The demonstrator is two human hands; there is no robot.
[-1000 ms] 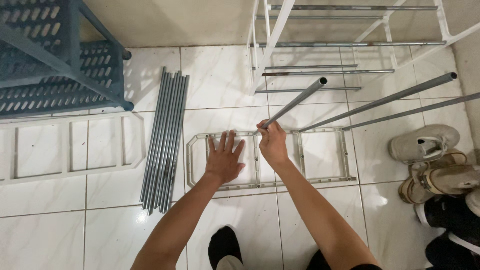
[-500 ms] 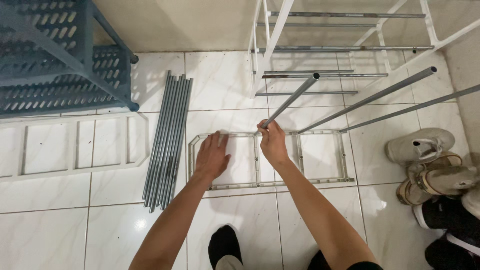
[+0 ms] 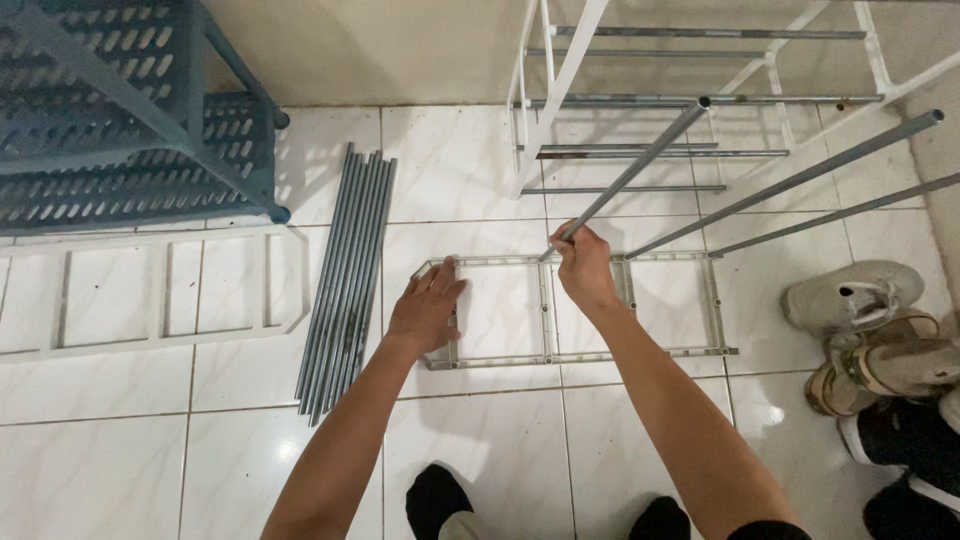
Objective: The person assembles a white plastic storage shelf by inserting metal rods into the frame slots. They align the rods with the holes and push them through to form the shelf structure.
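Down on the white tiled floor (image 3: pixel 480 440) lies a grey plastic frame (image 3: pixel 640 352), flat, with its long side running left to right. The right hand (image 3: pixel 585 268) is clenched around the lower end of a grey metal rod (image 3: pixel 640 165), right at the far rail of the frame; the rod slants up and away to the right, its open end near the white rack (image 3: pixel 560 70) by the wall. The left hand (image 3: pixel 425 308) rests on the left end of the frame, palm down, fingers lying loosely over the corner; its grip is released, closed on nothing. Two more rods (image 3: pixel 800 180) rise from the right part of the frame's far rail and slant the same way, side by side. A bundle of loose rods (image 3: pixel 345 280) lies on the floor just left of the frame, near the left hand. Further left lies a white frame (image 3: pixel 150 345), flat on the tiles, and behind it stands a blue plastic shelf (image 3: pixel 110 120). Pale shoes (image 3: pixel 850 295) sit at the right edge. Dark-socked feet (image 3: pixel 435 500) show at the bottom.
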